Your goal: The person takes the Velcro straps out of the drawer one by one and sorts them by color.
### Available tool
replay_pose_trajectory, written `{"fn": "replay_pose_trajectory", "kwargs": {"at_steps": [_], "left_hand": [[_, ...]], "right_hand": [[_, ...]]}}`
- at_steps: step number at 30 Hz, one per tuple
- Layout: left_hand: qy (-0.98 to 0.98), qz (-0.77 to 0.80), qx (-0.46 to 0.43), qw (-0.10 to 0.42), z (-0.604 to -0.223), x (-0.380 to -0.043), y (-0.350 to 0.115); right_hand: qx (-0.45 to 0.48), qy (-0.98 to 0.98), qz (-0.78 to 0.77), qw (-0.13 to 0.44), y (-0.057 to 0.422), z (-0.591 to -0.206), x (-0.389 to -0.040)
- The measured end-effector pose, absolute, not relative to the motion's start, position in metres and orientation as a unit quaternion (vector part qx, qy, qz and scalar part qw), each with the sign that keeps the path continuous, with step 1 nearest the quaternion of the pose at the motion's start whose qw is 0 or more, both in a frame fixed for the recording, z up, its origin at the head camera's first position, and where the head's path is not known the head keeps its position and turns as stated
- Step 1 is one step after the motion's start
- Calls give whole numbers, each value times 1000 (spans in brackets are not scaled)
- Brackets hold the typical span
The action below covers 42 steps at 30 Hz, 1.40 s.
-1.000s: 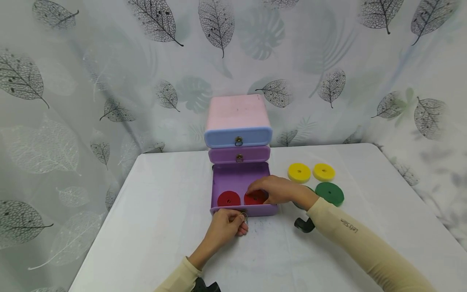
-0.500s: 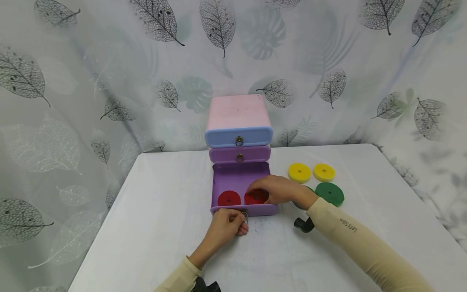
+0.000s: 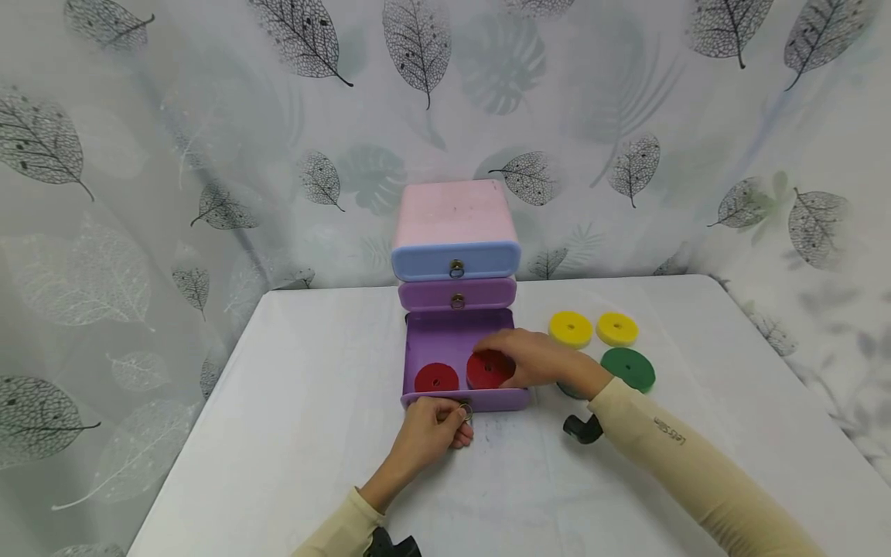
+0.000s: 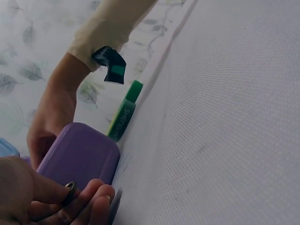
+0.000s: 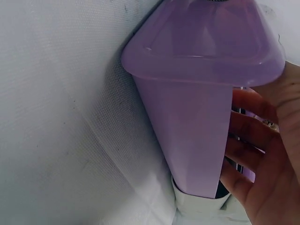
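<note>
In the head view, my left hand pinches the small metal ring pull on the front of the bottom purple drawer, which is pulled out. My right hand reaches in over the drawer's right side, fingers and thumb around a flat red roll with a small centre hole. The roll sits tilted up near the drawer's front. Beside it, to the left, another red roll lies in the drawer. The right wrist view shows the drawer's side wall hiding the roll and fingertips.
The drawer belongs to a small cabinet with a pink top, a blue drawer and a purple middle drawer. Right of it lie two yellow rolls and two green rolls, one partly behind my right wrist. Leaf-print cloth hangs behind the table.
The red roll in my right hand has risen and tilted, showing more of its face. My right hand has shifted slightly right and up. My left hand stays on the ring pull.
</note>
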<state>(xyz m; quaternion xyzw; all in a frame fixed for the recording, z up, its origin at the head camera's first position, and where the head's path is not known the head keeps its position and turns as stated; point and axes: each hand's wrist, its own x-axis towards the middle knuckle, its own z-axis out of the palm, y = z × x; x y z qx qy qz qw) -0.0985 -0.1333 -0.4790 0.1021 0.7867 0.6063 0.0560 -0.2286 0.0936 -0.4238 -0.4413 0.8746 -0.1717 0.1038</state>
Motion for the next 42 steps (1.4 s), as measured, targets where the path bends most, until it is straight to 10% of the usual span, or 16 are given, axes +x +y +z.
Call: {"fn": "replay_pose_trajectory", "kwargs": {"at_steps": [42], "left_hand": [[786, 607, 101, 55, -477, -97, -132]], "right_hand": [[-393, 861, -322, 29, 156, -404, -217]]}}
